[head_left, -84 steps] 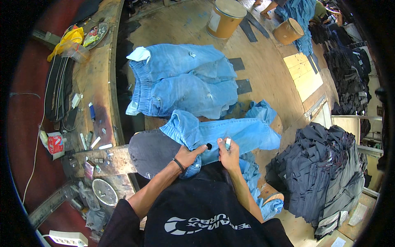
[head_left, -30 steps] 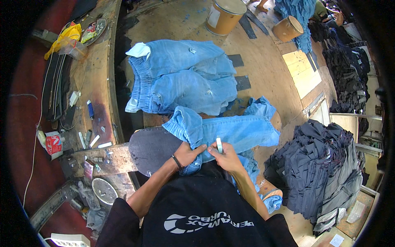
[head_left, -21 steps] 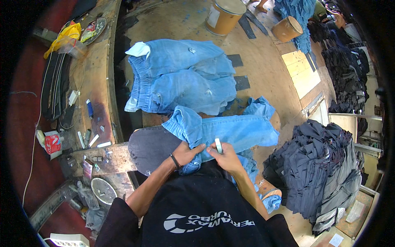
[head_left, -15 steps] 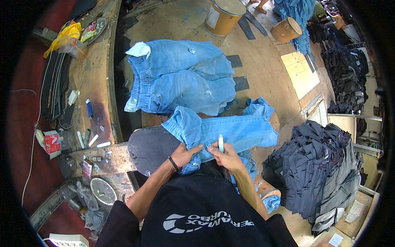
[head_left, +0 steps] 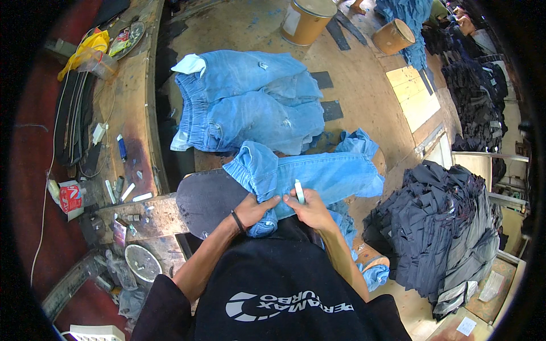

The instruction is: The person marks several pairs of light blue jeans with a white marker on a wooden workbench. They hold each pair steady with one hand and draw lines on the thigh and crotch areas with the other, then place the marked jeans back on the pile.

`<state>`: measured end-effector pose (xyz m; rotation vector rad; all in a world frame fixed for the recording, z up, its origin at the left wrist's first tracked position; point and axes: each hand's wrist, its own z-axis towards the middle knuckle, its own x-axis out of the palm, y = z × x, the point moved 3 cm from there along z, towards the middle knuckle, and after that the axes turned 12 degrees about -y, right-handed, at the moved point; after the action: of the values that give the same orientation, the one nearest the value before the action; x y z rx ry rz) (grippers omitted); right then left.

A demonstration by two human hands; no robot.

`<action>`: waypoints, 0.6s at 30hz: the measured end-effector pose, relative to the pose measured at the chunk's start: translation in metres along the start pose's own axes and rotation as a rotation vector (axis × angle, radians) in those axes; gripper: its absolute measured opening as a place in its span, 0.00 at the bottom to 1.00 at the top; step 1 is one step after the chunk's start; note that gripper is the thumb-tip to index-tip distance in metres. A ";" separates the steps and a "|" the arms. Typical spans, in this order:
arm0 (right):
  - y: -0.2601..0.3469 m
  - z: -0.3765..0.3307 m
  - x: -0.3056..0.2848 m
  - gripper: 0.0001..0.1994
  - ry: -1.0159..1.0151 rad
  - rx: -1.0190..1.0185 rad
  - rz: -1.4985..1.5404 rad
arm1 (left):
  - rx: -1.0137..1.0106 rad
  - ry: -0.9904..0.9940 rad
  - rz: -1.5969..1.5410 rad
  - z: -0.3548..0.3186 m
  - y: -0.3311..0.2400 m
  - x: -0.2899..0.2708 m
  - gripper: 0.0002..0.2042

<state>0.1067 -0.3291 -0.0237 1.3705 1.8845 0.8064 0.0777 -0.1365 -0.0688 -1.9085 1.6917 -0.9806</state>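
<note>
Light-blue jeans (head_left: 327,173) with an elastic waist lie over a dark, round-ended board (head_left: 207,202) in front of me. My left hand (head_left: 255,211) pinches the jeans' cloth near the bunched waist, its thumb on top. Close beside it, my right hand (head_left: 310,209) is closed around a slim pale stick-shaped tool (head_left: 299,192), whose end points up and away from me. The right thumb presses on the denim, almost meeting the left thumb. The fingers under the cloth are hidden.
A stack of blue jeans (head_left: 244,105) lies just beyond the board. At right stands a large pile of dark garments (head_left: 426,227). The left bench (head_left: 136,108) carries a blue-handled tool (head_left: 121,148) and white sticks. Brown drums (head_left: 307,25) stand at the back.
My hands have drawn closer together on the jeans, and the dark patch between them no longer shows. The pale tool has shifted left and tilted slightly left.
</note>
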 end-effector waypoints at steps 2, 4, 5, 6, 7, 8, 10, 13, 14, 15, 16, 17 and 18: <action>-0.001 0.000 0.001 0.13 -0.012 0.033 0.038 | 0.049 0.013 0.054 0.003 -0.001 0.001 0.32; -0.008 0.000 0.002 0.13 -0.081 0.277 0.135 | 0.096 0.011 0.158 0.006 -0.001 0.003 0.33; -0.007 0.000 0.003 0.12 -0.066 0.167 0.089 | 0.122 0.028 0.143 0.007 -0.001 0.005 0.33; -0.006 0.000 0.005 0.11 -0.096 0.078 0.021 | 0.138 0.025 0.145 0.009 0.000 0.006 0.33; -0.005 0.000 0.005 0.11 -0.126 -0.012 -0.047 | 0.172 0.028 0.142 0.009 0.000 0.007 0.33; -0.006 0.000 0.005 0.10 -0.147 -0.017 -0.027 | 0.197 0.059 0.083 0.009 0.000 0.009 0.31; -0.007 -0.002 0.004 0.10 -0.144 -0.039 0.047 | 0.176 0.042 0.077 0.009 0.004 0.009 0.29; -0.014 -0.004 0.003 0.08 -0.170 0.288 0.325 | 0.160 0.023 0.031 0.006 0.008 0.008 0.27; -0.011 -0.003 0.005 0.08 -0.122 0.239 0.337 | 0.137 -0.010 0.034 0.007 0.009 0.007 0.26; -0.009 -0.003 0.005 0.08 -0.125 0.237 0.306 | 0.193 0.001 0.030 0.006 0.008 0.008 0.26; -0.009 -0.002 0.006 0.08 -0.161 0.244 0.257 | 0.227 -0.005 0.044 0.007 0.007 0.008 0.25; -0.006 -0.001 0.008 0.08 -0.165 0.190 0.204 | 0.289 0.003 0.048 0.007 0.005 0.009 0.25; -0.004 0.001 0.010 0.08 -0.196 0.145 0.129 | 0.241 0.005 0.051 0.008 0.006 0.009 0.25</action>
<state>0.1026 -0.3204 -0.0290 1.6133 1.7437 0.5811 0.0793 -0.1478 -0.0758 -1.7009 1.5389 -1.1145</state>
